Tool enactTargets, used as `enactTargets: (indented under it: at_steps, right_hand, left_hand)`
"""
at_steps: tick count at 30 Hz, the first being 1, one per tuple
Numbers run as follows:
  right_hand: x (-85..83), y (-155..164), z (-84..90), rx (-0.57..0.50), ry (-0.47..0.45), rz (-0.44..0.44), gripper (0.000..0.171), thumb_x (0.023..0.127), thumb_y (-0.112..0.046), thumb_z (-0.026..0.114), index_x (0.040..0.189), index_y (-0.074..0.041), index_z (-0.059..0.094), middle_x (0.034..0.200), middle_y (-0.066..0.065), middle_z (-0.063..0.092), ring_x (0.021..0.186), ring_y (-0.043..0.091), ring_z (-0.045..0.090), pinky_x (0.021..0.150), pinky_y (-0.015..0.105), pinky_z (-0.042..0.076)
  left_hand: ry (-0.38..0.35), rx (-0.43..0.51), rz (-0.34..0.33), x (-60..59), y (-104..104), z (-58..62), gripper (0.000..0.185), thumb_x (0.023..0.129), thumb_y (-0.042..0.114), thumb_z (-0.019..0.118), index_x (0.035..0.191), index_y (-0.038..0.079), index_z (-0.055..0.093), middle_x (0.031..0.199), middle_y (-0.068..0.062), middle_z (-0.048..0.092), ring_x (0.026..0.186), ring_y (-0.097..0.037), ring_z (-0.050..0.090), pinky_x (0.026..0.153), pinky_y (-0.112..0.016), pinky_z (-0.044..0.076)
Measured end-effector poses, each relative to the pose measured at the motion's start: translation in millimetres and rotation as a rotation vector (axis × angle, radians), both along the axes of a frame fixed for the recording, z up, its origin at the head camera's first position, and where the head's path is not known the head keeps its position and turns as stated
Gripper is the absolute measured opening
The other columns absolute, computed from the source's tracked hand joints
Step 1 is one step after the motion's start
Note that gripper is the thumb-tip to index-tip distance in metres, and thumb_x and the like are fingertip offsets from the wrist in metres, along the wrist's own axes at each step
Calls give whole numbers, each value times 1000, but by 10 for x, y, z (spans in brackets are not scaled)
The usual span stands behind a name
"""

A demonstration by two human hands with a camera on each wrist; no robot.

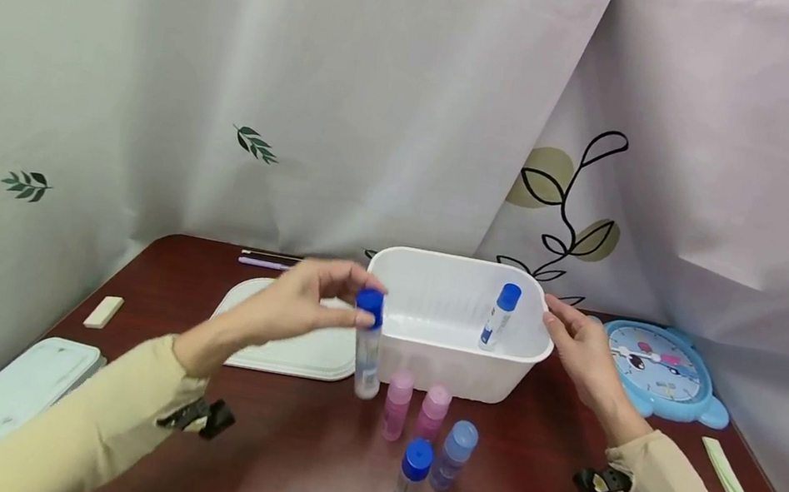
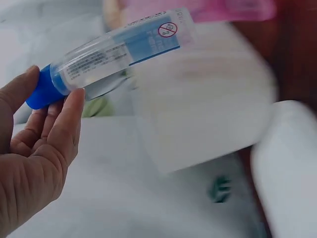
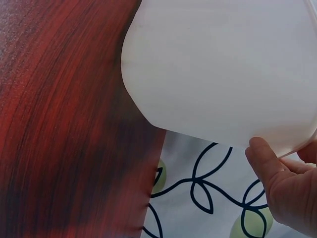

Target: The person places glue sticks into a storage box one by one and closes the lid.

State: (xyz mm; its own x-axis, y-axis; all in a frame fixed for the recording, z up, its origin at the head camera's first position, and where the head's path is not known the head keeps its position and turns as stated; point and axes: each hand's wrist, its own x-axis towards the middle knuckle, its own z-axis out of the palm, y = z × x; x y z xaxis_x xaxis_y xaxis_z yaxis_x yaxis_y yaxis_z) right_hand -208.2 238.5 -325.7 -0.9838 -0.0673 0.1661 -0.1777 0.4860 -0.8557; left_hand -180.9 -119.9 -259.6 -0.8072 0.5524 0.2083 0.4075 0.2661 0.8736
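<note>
Head view: I see the left hand (image 1: 291, 303) pinching a clear tube (image 1: 367, 364) by its blue cap (image 1: 370, 301), its body hanging below the grip, near the left end of the white bin (image 1: 452, 372); the right hand (image 1: 582, 352) pinches the bin's right rim (image 1: 550, 350).

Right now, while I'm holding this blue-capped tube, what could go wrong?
Your left fingers pinch the held tube by its blue cap, so it might slip or uncap. Its bottom looks close to the leftmost pink tube, which could get knocked over. If your right fingers jerk the bin, the tube inside might topple.
</note>
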Motion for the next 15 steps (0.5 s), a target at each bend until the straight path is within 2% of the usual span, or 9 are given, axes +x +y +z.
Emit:
enactTargets:
  at_steps: [2, 4, 7, 10, 15]
  right_hand:
    - [0, 5, 3, -1, 3, -2, 49, 102, -20, 41, 141, 7, 32, 140, 29, 40, 123, 39, 47, 86, 12, 46]
    - [-1, 8, 3, -3, 2, -1, 49, 102, -19, 41, 141, 8, 32, 140, 29, 40, 123, 38, 47, 84, 8, 45]
    - [-3, 6, 4, -8, -8, 1, 49, 102, -19, 41, 141, 8, 32, 140, 29, 40, 123, 38, 47, 85, 9, 45]
    - [-3, 1, 9, -6, -12, 1, 50, 102, -20, 41, 141, 8, 32, 140, 29, 40, 122, 38, 47, 85, 12, 47]
    - [-5, -1, 18, -1, 7, -2, 48, 101, -19, 43, 140, 8, 34, 136, 30, 44, 117, 36, 50, 80, 7, 46]
  left_hand:
    - [-13, 31, 16, -85, 52, 173, 32, 85, 7, 69, 115, 3, 61, 93, -9, 66, 86, -20, 62, 76, -30, 55]
    - [-22, 64, 30, -188, 134, 290, 32, 87, 7, 67, 117, 3, 60, 96, -11, 66, 86, -20, 61, 78, -32, 56]
    - [-20, 100, 42, -352, 316, 345, 32, 87, 6, 65, 119, 1, 59, 100, -14, 65, 85, -18, 61, 79, -32, 56]
    - [-21, 112, 28, -516, 556, 268, 33, 87, 3, 65, 119, -2, 58, 104, -17, 65, 87, -17, 62, 82, -30, 55]
    - [-72, 75, 7, -730, 961, 9, 33, 86, 2, 65, 119, -2, 59, 107, -18, 65, 91, -18, 63, 83, -26, 54]
